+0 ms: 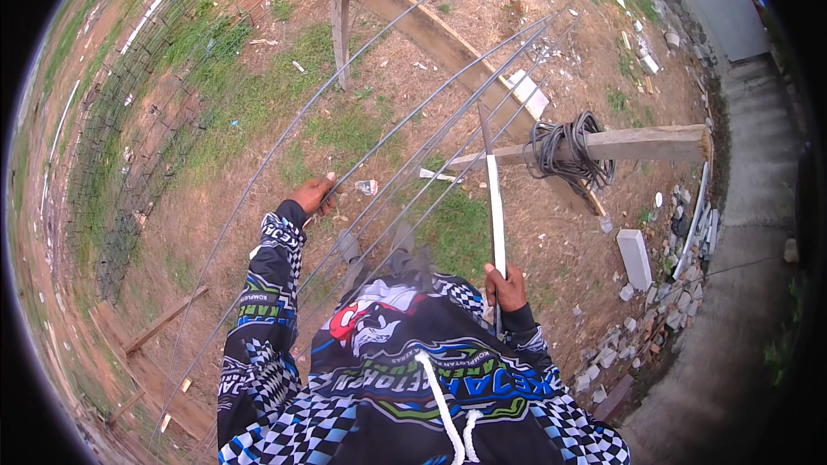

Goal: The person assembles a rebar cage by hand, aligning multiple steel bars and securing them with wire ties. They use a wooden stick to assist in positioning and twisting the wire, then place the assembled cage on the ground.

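Several long, thin grey steel rods (395, 127) run slantwise in front of me, from the upper right to the lower left. My left hand (314, 194) is closed at one of these rods, thumb and fingers curled round it; the fingertips are partly hidden. On the right, my right hand (506, 286) is wrapped round the lower part of a long narrow stick (495, 215). Its face is white, and its far end is brown and tapers. The stick stands up away from my body and crosses the rods near its far end.
A wooden beam (629, 145) with a coil of dark wire (570, 155) around it juts in from the right. Beyond the rods lies a long plank (413, 13) with an upright post (341, 26). Wire mesh (138, 146) spreads at left; rubble (620, 340) borders a concrete path (749, 232).
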Demonstrator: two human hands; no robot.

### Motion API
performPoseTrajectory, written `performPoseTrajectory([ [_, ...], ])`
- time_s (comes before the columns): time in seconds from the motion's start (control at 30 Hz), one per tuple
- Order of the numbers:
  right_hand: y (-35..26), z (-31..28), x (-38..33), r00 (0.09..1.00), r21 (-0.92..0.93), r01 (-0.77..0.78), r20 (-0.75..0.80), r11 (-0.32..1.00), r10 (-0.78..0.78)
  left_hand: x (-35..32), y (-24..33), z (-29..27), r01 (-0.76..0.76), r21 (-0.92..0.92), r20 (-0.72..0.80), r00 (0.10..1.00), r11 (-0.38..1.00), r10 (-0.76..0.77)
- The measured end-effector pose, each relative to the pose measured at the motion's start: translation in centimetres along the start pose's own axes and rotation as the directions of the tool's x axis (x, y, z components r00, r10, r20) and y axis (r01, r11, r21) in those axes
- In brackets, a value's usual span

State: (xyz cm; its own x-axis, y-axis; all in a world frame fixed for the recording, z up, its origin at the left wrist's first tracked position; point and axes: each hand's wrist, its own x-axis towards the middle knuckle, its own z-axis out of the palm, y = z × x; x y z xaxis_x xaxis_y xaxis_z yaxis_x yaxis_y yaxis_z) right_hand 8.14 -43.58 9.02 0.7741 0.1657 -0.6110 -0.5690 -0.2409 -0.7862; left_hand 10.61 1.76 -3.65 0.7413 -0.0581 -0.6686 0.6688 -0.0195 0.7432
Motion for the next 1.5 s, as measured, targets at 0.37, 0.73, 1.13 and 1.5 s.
performPoseTrajectory([
  [0.37, 0.3, -1.3, -1.1, 0.999, -0.008, 0.035, 0.009, 0.999, -0.035, 6.1, 4.5, 1.2, -0.153, 0.367, -0.244, 0.936, 0.918, 0.254],
  [0.73, -5.0, -5.6, 1.9, 0.993, -0.094, 0.018, 0.120, 0.995, -0.007, 4.0, 1.5, 8.9, -0.035, 0.710, -0.479, 0.707, 0.703, 0.520],
  [1.13, -18.2, -5.6, 6.3, 0.985, -0.348, 0.101, 0.166, 0.932, -0.044, 3.8, 6.2, 1.8, -0.124, 0.364, -0.371, 0.890, 0.923, 0.266],
  [1.5, -12.8, -2.4, 7.2, 0.980, -0.126, 0.196, 0.008, 0.973, -0.196, -5.8, 19.2, 0.9, -0.007, 0.836, -0.546, 0.102, 0.549, 0.832],
])
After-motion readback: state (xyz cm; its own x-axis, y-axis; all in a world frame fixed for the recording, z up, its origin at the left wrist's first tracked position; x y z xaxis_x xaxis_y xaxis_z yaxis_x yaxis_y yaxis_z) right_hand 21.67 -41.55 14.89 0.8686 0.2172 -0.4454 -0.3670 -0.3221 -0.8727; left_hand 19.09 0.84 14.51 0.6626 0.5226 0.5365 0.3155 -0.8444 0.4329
